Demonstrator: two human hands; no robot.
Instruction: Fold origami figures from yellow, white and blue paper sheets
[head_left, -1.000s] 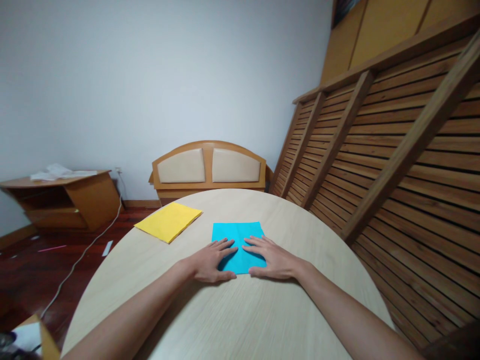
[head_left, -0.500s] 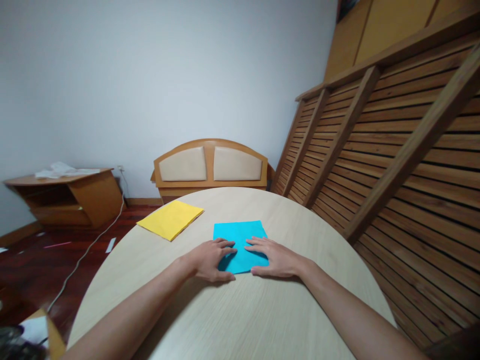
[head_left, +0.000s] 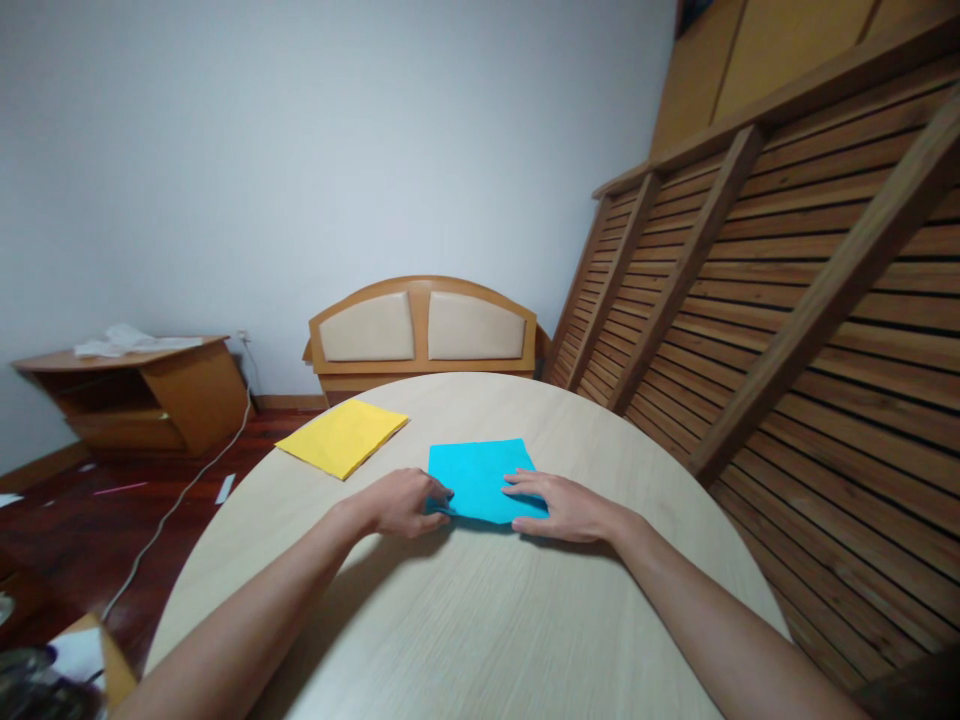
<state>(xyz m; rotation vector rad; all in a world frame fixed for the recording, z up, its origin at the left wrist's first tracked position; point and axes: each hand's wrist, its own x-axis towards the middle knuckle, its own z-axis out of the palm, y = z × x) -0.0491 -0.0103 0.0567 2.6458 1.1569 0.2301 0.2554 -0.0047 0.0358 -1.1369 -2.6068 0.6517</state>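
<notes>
A bright blue square sheet (head_left: 480, 468) lies on the round table in front of me; whether it is cloth or paper I cannot tell. My left hand (head_left: 409, 503) is closed in a pinch on its near left corner, and the near edge there is slightly raised. On the right side of the sheet rests my right hand (head_left: 566, 506), fingers stretched over the top and apart, the thumb at the near edge. A yellow sheet (head_left: 343, 438) lies flat farther back on the left, touched by neither hand.
The pale round wooden table (head_left: 480, 620) stands before a headboard (head_left: 421, 315). Slatted wooden panels (head_left: 750, 340) lean along the right. A low cabinet (head_left: 172, 400) with white plastic on top stands at the left, a cable (head_left: 176, 500) running over the floor.
My left hand has shifted left and closed on the near left corner of the blue sheet. The near edge has lifted a little. My right hand has moved slightly right.
</notes>
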